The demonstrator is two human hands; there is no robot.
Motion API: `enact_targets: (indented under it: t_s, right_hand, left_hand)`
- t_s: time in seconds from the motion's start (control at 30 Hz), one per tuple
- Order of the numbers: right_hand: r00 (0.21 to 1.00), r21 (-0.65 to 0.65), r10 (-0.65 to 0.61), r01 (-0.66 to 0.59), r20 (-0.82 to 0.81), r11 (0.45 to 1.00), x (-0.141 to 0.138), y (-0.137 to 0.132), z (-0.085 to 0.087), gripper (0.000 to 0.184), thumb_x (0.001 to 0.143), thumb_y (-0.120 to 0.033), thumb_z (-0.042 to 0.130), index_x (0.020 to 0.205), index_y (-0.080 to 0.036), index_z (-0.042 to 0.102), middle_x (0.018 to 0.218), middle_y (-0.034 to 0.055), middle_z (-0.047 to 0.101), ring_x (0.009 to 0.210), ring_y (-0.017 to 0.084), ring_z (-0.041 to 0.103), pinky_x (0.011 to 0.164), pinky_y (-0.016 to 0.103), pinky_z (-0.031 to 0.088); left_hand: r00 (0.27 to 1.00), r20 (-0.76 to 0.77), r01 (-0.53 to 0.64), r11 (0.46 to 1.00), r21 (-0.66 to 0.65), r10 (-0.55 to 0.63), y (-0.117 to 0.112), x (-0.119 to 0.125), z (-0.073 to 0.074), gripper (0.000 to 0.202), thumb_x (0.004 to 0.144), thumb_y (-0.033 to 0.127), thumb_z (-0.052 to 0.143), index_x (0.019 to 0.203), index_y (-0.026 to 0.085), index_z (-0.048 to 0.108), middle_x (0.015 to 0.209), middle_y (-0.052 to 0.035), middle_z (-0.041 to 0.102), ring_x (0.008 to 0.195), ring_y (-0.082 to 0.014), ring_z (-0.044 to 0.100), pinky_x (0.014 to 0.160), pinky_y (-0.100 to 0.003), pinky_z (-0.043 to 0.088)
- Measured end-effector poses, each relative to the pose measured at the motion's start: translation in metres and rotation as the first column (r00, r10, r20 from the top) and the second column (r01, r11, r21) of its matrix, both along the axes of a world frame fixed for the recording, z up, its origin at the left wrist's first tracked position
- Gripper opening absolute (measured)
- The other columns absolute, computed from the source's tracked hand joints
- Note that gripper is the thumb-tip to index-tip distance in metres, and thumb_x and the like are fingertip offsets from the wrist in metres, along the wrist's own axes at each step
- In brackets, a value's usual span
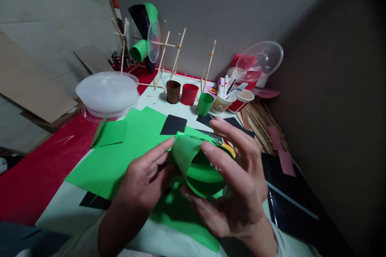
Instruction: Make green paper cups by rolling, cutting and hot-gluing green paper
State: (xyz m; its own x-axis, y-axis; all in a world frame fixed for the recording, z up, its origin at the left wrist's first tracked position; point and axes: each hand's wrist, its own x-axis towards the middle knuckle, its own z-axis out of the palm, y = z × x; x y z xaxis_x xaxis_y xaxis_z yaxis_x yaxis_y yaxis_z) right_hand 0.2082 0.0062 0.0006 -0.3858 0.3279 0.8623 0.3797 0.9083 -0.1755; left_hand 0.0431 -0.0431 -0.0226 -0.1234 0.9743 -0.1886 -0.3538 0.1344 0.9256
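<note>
Both of my hands hold a curled piece of green paper (193,164) above the table, rolled into a cup-like tube. My left hand (144,180) pinches its left edge with fingers closed. My right hand (238,184) wraps round its right side, thumb underneath and fingers over the top. Beneath them lie large green paper sheets (120,148) and a small black paper square (173,124). A yellow-handled tool (229,148) shows only partly behind my right fingers.
Brown (173,91), red (189,94) and green (205,104) paper cups stand in a row. Cups of markers (230,96) sit to their right. Clear plastic bowls (108,94) stand at left, a wooden stick frame (163,58) at the back, and a bamboo mat (259,122) and black sheets (289,196) at right.
</note>
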Motion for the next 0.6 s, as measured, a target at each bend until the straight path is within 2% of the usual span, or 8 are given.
enact_targets:
  t_s: [0.07,0.17,0.3,0.43,0.5,0.6]
  right_hand:
    - [1.000,0.012,0.005,-0.005,0.019,1.000,0.000,0.002,0.000,0.034,0.093,-0.025,0.064,0.125,-0.014,0.061,0.140,0.0237,0.057,0.135,0.035,0.057,0.107,0.057,0.052]
    - [0.998,-0.014,0.053,-0.053,0.028,0.999,0.001,0.006,-0.007,0.047,0.088,-0.020,0.067,0.133,-0.013,0.055,0.137,0.0241,0.059,0.131,0.036,0.060,0.102,0.057,0.054]
    - [0.996,-0.080,0.064,-0.058,0.066,0.995,0.001,0.011,-0.020,0.075,0.081,-0.017,0.075,0.150,-0.016,0.043,0.139,0.0235,0.058,0.129,0.036,0.060,0.100,0.057,0.055]
    - [0.994,-0.093,0.059,-0.050,0.092,0.994,0.000,0.011,-0.024,0.080,0.083,-0.014,0.072,0.156,-0.020,0.041,0.142,0.0235,0.056,0.130,0.035,0.059,0.098,0.054,0.057]
    - [0.996,-0.095,0.060,-0.054,0.059,0.994,-0.002,0.011,-0.023,0.079,0.085,-0.012,0.072,0.156,-0.020,0.041,0.138,0.0217,0.059,0.127,0.032,0.062,0.096,0.049,0.060]
    - [0.998,-0.129,0.050,-0.053,-0.026,0.990,-0.003,0.012,-0.022,0.081,0.085,-0.010,0.074,0.158,-0.019,0.039,0.131,0.0173,0.064,0.120,0.028,0.067,0.093,0.043,0.062]
  left_hand:
    - [0.997,0.029,0.074,0.996,0.045,-0.076,0.002,-0.003,-0.003,0.052,0.084,0.033,0.080,0.134,0.024,0.070,0.134,-0.0084,0.076,0.122,-0.0250,0.073,0.099,-0.026,0.061]
    - [0.990,0.030,0.137,0.986,0.098,-0.141,0.004,-0.005,-0.004,0.052,0.085,0.034,0.080,0.135,0.023,0.070,0.135,-0.0085,0.075,0.123,-0.0262,0.072,0.098,-0.027,0.061]
    - [0.990,-0.005,0.142,0.988,0.061,-0.142,0.007,-0.006,0.003,0.053,0.086,0.036,0.078,0.136,0.019,0.069,0.134,-0.0105,0.075,0.126,-0.0279,0.069,0.100,-0.029,0.058]
    - [0.988,-0.054,0.146,0.989,0.011,-0.145,0.011,-0.008,0.005,0.068,0.082,0.042,0.079,0.142,0.014,0.063,0.134,-0.0142,0.074,0.124,-0.0306,0.069,0.100,-0.034,0.058]
    - [0.985,-0.116,0.127,0.992,-0.017,-0.128,0.010,-0.010,0.004,0.073,0.082,0.043,0.078,0.146,0.014,0.060,0.132,-0.0151,0.075,0.117,-0.0295,0.072,0.098,-0.036,0.059]
    - [0.974,-0.205,0.086,0.996,-0.036,-0.092,0.003,-0.018,0.004,0.068,0.084,0.043,0.075,0.145,0.018,0.061,0.126,-0.0152,0.078,0.090,-0.0238,0.076,0.084,-0.037,0.061]
